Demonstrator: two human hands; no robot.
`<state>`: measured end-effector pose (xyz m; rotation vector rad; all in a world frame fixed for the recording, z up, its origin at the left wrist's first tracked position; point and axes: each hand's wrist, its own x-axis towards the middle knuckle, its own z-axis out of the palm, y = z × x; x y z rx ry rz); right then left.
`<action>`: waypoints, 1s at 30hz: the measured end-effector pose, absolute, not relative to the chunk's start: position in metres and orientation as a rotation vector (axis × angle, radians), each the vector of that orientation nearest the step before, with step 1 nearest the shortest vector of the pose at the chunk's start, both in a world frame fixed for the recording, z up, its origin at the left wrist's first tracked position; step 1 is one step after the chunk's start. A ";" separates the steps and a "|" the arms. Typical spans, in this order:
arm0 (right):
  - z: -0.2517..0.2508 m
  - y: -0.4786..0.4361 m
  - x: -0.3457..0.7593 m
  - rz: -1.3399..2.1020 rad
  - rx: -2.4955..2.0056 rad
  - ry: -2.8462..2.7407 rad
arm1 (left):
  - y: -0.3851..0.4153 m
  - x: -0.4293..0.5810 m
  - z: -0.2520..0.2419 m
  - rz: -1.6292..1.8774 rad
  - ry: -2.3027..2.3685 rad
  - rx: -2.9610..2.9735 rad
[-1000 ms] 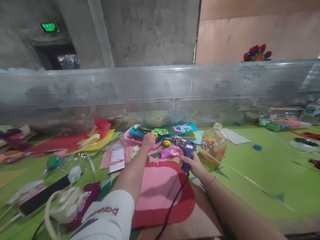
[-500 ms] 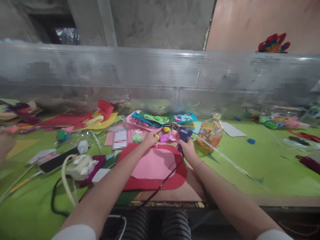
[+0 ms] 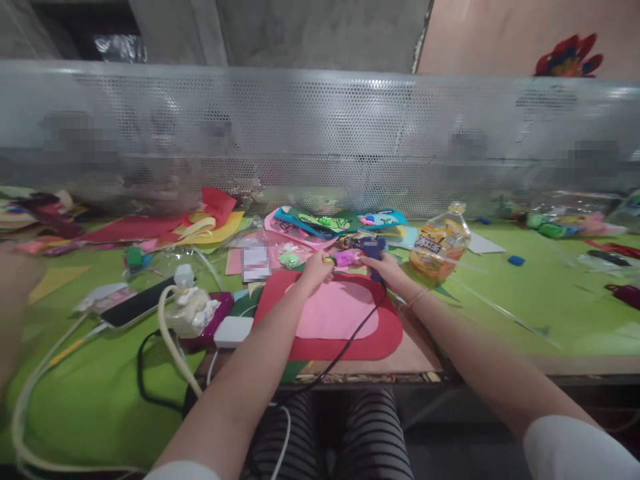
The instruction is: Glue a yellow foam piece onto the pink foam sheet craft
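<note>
- Basically, blue glue gun (image 3: 373,250) (going by shape and cord) is in the right hand (image 3: 389,270), just past the far edge of the pink sheet (image 3: 335,312).
- Right hand: fingers curled around the grip. Trigger finger and nozzle too small to read.
- Handling, my judgement: light, stiff plastic, not slippery. Hold by the grip, keep skin off the nozzle end, probably hot. Black cord (image 3: 354,335) runs back across the sheets toward the near table edge, so expect some drag.
- Left hand (image 3: 316,270): fingers closed, pinching a small yellow piece (image 3: 329,260). Probably light and soft; take it by the sides, don't squash. Exact finger contact unclear.
- Gun sits to the right of the left hand. Pink packet (image 3: 347,258) lies between the two; can't tell if either hand touches it.
- Pink sheet lies on the red sheet (image 3: 274,320), under and nearer than both hands. Both look thin and floppy; take by the edge.
- Further out: plastic bottle (image 3: 437,248) just right of the right hand; cut-out shapes (image 3: 340,222) beyond the hands.
- Far left: phone (image 3: 137,305), plus another person's blurred arm (image 3: 13,313) at the edge.
</note>
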<state>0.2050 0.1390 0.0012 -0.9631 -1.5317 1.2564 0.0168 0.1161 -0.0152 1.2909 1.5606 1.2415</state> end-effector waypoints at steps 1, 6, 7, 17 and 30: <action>0.002 0.139 0.206 1.269 -0.939 -1.528 | 0.117 0.017 -0.015 1.235 1.560 1.308; 0.006 0.136 0.215 1.372 -0.861 -1.489 | 0.120 0.016 -0.009 1.195 1.586 1.299; 0.008 0.135 0.217 1.385 -0.852 -1.497 | 0.120 0.016 -0.007 1.205 1.571 1.276; 0.009 0.125 0.218 1.373 -0.960 -1.772 | 0.108 0.020 0.001 1.332 1.260 0.939; 0.014 0.122 0.218 1.512 -0.837 -1.561 | 0.102 0.023 0.003 1.407 1.130 0.788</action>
